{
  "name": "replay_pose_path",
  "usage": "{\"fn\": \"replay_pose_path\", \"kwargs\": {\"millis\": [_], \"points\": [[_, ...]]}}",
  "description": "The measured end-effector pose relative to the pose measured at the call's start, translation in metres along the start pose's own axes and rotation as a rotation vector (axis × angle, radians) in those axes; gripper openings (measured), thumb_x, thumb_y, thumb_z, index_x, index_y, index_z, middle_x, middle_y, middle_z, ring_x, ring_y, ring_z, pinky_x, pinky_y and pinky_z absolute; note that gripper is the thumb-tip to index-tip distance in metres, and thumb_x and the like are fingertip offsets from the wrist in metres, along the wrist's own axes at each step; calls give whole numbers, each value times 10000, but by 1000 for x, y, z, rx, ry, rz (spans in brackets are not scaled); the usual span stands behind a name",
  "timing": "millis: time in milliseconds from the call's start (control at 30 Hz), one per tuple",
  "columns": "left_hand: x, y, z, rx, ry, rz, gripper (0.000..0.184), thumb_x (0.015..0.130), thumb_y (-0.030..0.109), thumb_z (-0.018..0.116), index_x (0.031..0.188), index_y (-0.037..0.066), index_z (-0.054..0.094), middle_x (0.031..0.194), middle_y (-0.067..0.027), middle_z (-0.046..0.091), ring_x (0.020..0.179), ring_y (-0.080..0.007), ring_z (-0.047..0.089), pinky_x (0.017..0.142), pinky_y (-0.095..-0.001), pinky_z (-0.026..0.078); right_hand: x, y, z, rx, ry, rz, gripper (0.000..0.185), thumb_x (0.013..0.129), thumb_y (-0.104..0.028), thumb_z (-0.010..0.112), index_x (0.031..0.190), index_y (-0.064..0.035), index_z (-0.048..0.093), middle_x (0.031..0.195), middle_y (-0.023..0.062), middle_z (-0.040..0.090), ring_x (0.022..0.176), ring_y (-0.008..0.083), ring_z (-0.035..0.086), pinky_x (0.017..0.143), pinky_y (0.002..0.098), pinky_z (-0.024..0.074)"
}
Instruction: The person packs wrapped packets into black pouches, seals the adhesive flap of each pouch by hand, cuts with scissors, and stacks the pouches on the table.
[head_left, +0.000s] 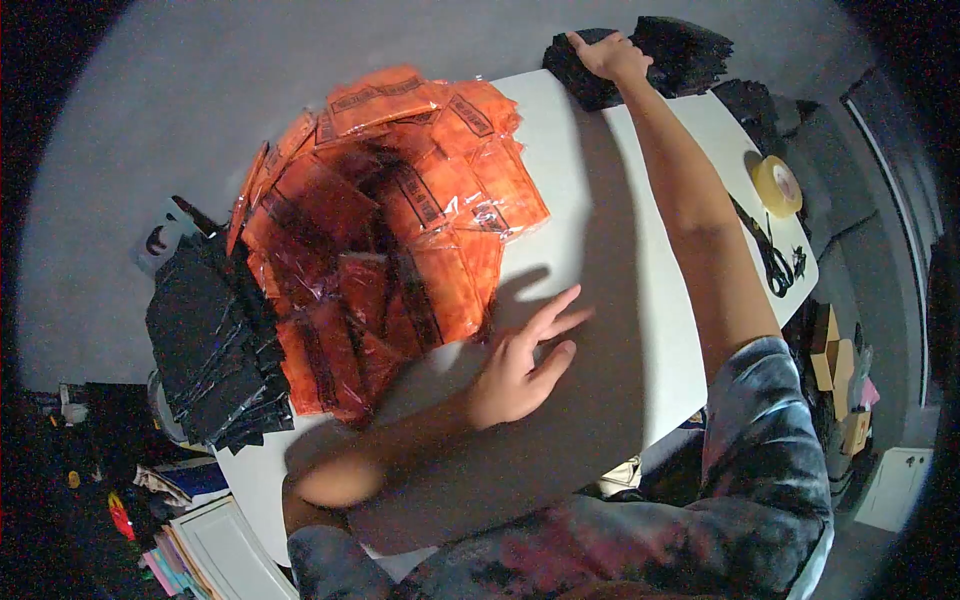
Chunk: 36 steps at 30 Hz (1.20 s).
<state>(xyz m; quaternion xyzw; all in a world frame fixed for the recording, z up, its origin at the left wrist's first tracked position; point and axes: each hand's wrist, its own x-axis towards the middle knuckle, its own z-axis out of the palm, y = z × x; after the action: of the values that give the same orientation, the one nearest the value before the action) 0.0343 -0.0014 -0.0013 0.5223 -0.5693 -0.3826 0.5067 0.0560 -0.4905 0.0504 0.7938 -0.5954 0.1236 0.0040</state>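
My left hand (515,375) hovers over the white table (670,370), fingers spread and nothing in them. Just beyond it lies a large heap of orange items in clear plastic packets (440,205) with dark printed labels. At the far edge of the table, my right hand (612,57) grips the near side of a pile of flat black packets (580,75). Its thumb points left and the fingers curl over the top; how many packets it holds is hidden. More black packets (685,50) lie fanned out right beside that hand.
Another black stack (210,340) overhangs the table's left edge. On the right side are a tape roll (778,187) and black-handled scissors (775,265). Cardboard boxes (835,360) stand beyond the right edge, and a white drawer unit (230,545) is at lower left.
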Motion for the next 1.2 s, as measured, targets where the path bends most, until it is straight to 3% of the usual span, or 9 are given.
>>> {"fn": "replay_pose_path", "kwargs": {"millis": [433, 567, 667, 733, 800, 867, 1000, 1067, 1200], "points": [[-4, -4, -1, 3, 5, -16, 665, 992, 59, 605, 1597, 83, 331, 1323, -209, 689, 1192, -304, 694, 1007, -380, 513, 4, 1, 9, 14, 108, 17, 1184, 832, -903, 412, 1537, 48, 422, 1557, 264, 468, 1452, 425, 453, 1217, 610, 265], [-7, -18, 12, -100, 49, 67, 699, 981, 58, 605, 1610, 96, 301, 1328, -245, 672, 1170, -347, 692, 983, -398, 526, 10, 3, 1, -41, -55, -20, 1164, 837, -938, 343, 1551, -24, 442, 1583, 190, 470, 1487, 415, 405, 1197, 644, 260], [-5, -23, 7, 93, 58, 232, 720, 965, 61, 607, 1608, 88, 285, 1305, -271, 668, 1120, -406, 689, 954, -458, 535, 0, -5, -23, -90, -239, -222, 811, 998, -753, 292, 1574, -199, 436, 1588, 163, 469, 1507, 408, 358, 1240, 493, 263], [-14, -26, -3, 225, 7, 268, 700, 963, 68, 605, 1594, 85, 302, 1295, -270, 669, 1116, -404, 690, 954, -465, 534, 152, 50, 75, 70, -297, -467, 637, 1090, -591, 245, 1588, -236, 423, 1553, 239, 484, 1476, 430, 396, 1221, 437, 320], [-18, -26, -9, 317, -43, 288, 681, 962, 75, 604, 1581, 82, 319, 1285, -269, 671, 1112, -401, 690, 954, -471, 534, 29, -4, -6, -287, 54, -43, 678, 1059, -635, 289, 1539, -200, 489, 1517, 239, 522, 1462, 398, 430, 1224, 442, 309], [-18, -29, -11, 396, -87, 296, 662, 960, 83, 602, 1567, 79, 336, 1276, -268, 673, 1108, -399, 691, 953, -478, 533, -8, -30, -39, -257, 219, 35, 728, 1029, -680, 333, 1491, -164, 556, 1481, 239, 559, 1448, 365, 465, 1226, 446, 298], [-9, -23, -10, 544, -179, 314, 626, 957, 97, 598, 1539, 74, 369, 1256, -266, 677, 1101, -393, 693, 953, -491, 531, -47, -63, -84, 253, 255, -339, 652, 1007, -631, 473, 1346, -119, 692, 1270, 248, 697, 1308, 386, 601, 1135, 449, 415], [-6, -19, -9, 606, -209, 314, 609, 956, 104, 597, 1526, 71, 386, 1247, -265, 679, 1097, -391, 694, 953, -497, 530, -85, -102, -81, 434, 603, -694, 472, 987, -485, 631, 1185, -82, 776, 1168, 186, 751, 1119, 341, 712, 974, 448, 529], [-1, -19, 0, 708, -291, 309, 575, 953, 119, 593, 1498, 65, 420, 1227, -262, 682, 1089, -385, 695, 953, -510, 528, -278, -217, -106, 842, 1, -1068, 277, 948, -268, 683, 1071, -39, 777, 1103, 149, 763, 1046, 294, 716, 947, 404, 540]]}}
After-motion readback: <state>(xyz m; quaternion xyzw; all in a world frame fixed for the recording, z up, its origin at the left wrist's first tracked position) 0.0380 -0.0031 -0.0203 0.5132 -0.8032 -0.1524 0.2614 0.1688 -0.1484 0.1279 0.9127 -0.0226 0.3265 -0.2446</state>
